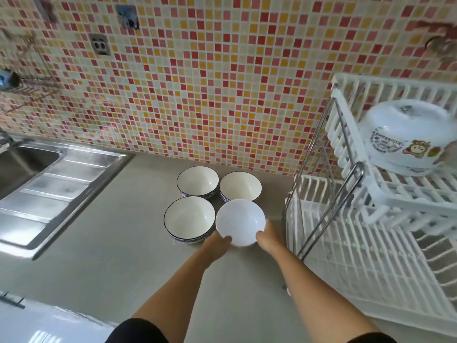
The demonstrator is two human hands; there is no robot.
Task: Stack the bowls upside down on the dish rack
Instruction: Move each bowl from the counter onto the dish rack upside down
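A plain white bowl (239, 220) sits open side up on the grey counter, gripped at its near rim by my left hand (217, 245) and my right hand (268, 237). Three blue-rimmed bowls stand upright around it: one on its left (189, 217), which looks like a stack, and two behind, one toward the left (197, 181) and one toward the right (240, 186). The white two-tier dish rack (366, 246) stands to the right. Upside-down white bowls with a cartoon print (398, 137) are stacked on its upper tier.
A steel sink (23, 162) with a ribbed drainboard (59, 191) lies at the left. A mosaic tile wall (222, 82) runs behind the counter. A wire shelf (24, 80) hangs on the wall at the far left. The rack's metal frame (331, 211) slants close to my right hand.
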